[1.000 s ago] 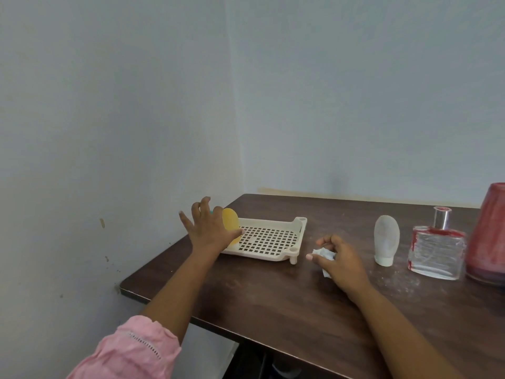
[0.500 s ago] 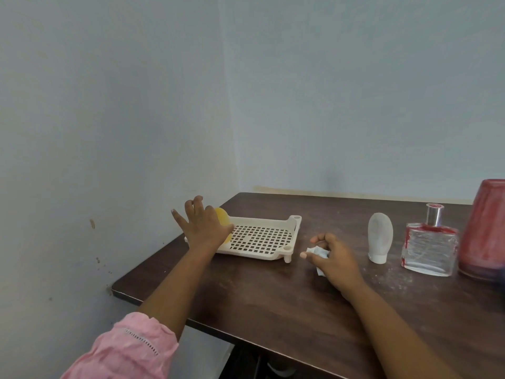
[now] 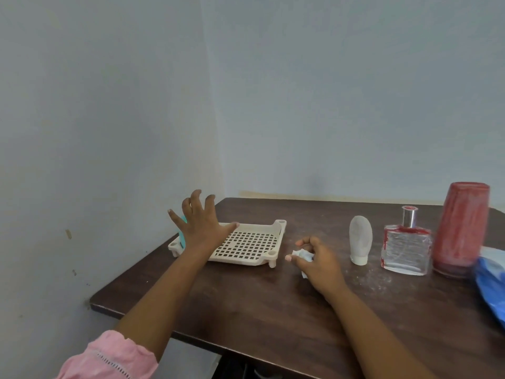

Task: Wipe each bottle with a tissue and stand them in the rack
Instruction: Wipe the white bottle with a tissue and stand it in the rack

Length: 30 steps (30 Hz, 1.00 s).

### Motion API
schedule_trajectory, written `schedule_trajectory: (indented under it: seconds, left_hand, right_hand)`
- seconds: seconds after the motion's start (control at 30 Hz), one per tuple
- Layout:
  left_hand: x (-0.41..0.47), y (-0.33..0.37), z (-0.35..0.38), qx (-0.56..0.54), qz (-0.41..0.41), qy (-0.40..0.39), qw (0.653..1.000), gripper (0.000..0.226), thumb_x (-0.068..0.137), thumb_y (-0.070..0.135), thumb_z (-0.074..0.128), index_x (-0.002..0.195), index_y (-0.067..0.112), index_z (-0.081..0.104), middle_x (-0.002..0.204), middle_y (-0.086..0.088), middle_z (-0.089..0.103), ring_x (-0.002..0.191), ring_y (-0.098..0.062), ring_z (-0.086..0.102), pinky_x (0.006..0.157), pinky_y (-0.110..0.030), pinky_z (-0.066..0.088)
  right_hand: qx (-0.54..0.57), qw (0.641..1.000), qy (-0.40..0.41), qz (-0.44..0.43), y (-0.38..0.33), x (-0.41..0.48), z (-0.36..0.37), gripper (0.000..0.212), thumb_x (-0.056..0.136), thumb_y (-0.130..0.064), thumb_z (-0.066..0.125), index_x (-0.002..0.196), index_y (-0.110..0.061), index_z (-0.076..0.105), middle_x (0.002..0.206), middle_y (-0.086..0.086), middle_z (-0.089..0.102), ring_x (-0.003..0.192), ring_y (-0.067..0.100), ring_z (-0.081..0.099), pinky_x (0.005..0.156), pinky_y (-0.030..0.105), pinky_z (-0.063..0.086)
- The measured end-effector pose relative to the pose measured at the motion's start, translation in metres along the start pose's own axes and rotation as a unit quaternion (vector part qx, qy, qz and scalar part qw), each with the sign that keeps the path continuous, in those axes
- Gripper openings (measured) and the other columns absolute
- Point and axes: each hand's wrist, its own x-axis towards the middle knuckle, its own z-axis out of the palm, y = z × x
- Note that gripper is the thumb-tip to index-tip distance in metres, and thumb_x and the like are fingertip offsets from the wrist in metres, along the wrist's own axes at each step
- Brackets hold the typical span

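Observation:
A cream plastic rack with a grid floor lies on the dark wooden table near the left wall. My left hand hovers over the rack's left end with fingers spread and holds nothing. A teal bit of a bottle peeks out behind that hand; the rest of it is hidden. My right hand rests on the table right of the rack and grips a crumpled white tissue. A white tube bottle, a clear perfume bottle and a tall red bottle stand to the right.
A blue plastic bag lies at the right edge, with something white on it beside the red bottle. Walls close in on the left and behind the table. White dust speckles the tabletop around the bottles.
My left hand has let go of the yellow bottle at the rack's left end and spread its fingers upward. The right hand stays on the table with the tissue.

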Motion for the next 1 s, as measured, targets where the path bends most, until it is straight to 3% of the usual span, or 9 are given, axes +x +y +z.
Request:
schedule_trajectory:
  seconds: [0.13, 0.23, 0.4, 0.5, 0.57, 0.67, 0.83, 1.0]
  left_hand:
    - [-0.009, 0.047, -0.009, -0.076, 0.073, 0.032, 0.994, 0.074, 0.078, 0.063, 0.064, 0.14, 0.032, 0.036, 0.153, -0.002, 0.016, 0.143, -0.026, 0.01, 0.114, -0.061, 0.002]
    - [-0.021, 0.09, -0.01, -0.159, 0.137, 0.015, 0.978, 0.069, 0.079, 0.055, 0.067, 0.138, 0.031, 0.04, 0.151, -0.001, 0.021, 0.142, -0.025, 0.012, 0.117, -0.054, 0.006]
    - [-0.045, 0.147, 0.005, -0.363, 0.193, -0.129, 0.902, 0.069, 0.081, 0.035, 0.074, 0.14, 0.024, 0.04, 0.146, -0.001, 0.033, 0.138, -0.019, 0.026, 0.115, -0.039, 0.024]
    - [-0.057, 0.165, 0.02, -0.386, 0.204, -0.234, 0.869, 0.079, 0.079, 0.029, 0.079, 0.144, 0.023, 0.035, 0.147, -0.002, 0.035, 0.135, -0.015, 0.036, 0.106, -0.024, 0.027]
    - [-0.062, 0.174, 0.033, -0.381, 0.199, -0.275, 0.86, 0.086, 0.076, 0.029, 0.081, 0.146, 0.021, 0.031, 0.146, -0.005, 0.039, 0.133, -0.015, 0.04, 0.105, -0.025, 0.029]
    - [-0.068, 0.189, 0.042, -0.411, 0.163, -0.321, 0.837, 0.094, 0.075, 0.022, 0.083, 0.149, 0.021, 0.024, 0.14, -0.007, 0.045, 0.13, -0.022, 0.046, 0.106, -0.031, 0.037]
    - [-0.073, 0.209, 0.049, -0.496, 0.121, -0.371, 0.776, 0.11, 0.069, 0.008, 0.083, 0.151, 0.027, 0.012, 0.142, -0.011, 0.039, 0.12, -0.029, 0.055, 0.101, -0.048, 0.047]
    - [-0.074, 0.221, 0.059, -0.508, 0.119, -0.36, 0.773, 0.111, 0.057, 0.019, 0.084, 0.145, 0.039, 0.02, 0.126, -0.005, 0.05, 0.106, -0.023, 0.064, 0.092, -0.046, 0.054]
  right_hand:
    - [-0.025, 0.999, 0.032, -0.034, -0.001, -0.006, -0.006, 0.028, 0.075, -0.023, 0.078, 0.082, -0.032, 0.052, 0.081, -0.009, 0.058, 0.07, 0.006, 0.055, 0.055, 0.009, 0.039]
    - [-0.062, 0.995, 0.036, -0.068, 0.003, -0.012, -0.017, 0.025, 0.077, -0.026, 0.075, 0.087, -0.027, 0.053, 0.086, -0.009, 0.059, 0.079, 0.006, 0.055, 0.065, 0.015, 0.04]
    - [-0.138, 0.98, 0.02, -0.145, 0.007, -0.029, -0.046, 0.021, 0.079, -0.022, 0.071, 0.086, -0.022, 0.051, 0.084, -0.01, 0.057, 0.08, 0.007, 0.054, 0.073, 0.021, 0.044]
    - [-0.237, 0.948, -0.041, -0.209, 0.01, -0.038, -0.069, 0.017, 0.084, -0.022, 0.065, 0.092, -0.02, 0.051, 0.094, -0.006, 0.057, 0.086, 0.009, 0.053, 0.077, 0.027, 0.044]
    - [-0.296, 0.924, -0.073, -0.23, 0.01, -0.041, -0.08, 0.015, 0.085, -0.022, 0.062, 0.095, -0.015, 0.053, 0.1, -0.001, 0.057, 0.092, 0.016, 0.054, 0.08, 0.029, 0.042]
    - [-0.317, 0.917, -0.082, -0.228, 0.011, -0.043, -0.089, 0.014, 0.086, -0.023, 0.061, 0.095, -0.014, 0.054, 0.102, -0.001, 0.058, 0.093, 0.015, 0.053, 0.08, 0.022, 0.036]
    - [-0.356, 0.908, -0.084, -0.207, 0.016, -0.042, -0.11, 0.016, 0.089, -0.027, 0.057, 0.1, -0.017, 0.051, 0.117, -0.005, 0.054, 0.102, 0.016, 0.052, 0.085, 0.031, 0.042]
    - [-0.383, 0.898, -0.084, -0.2, 0.014, -0.043, -0.117, 0.016, 0.091, -0.028, 0.054, 0.103, -0.018, 0.049, 0.115, -0.005, 0.053, 0.098, 0.014, 0.05, 0.081, 0.027, 0.04]
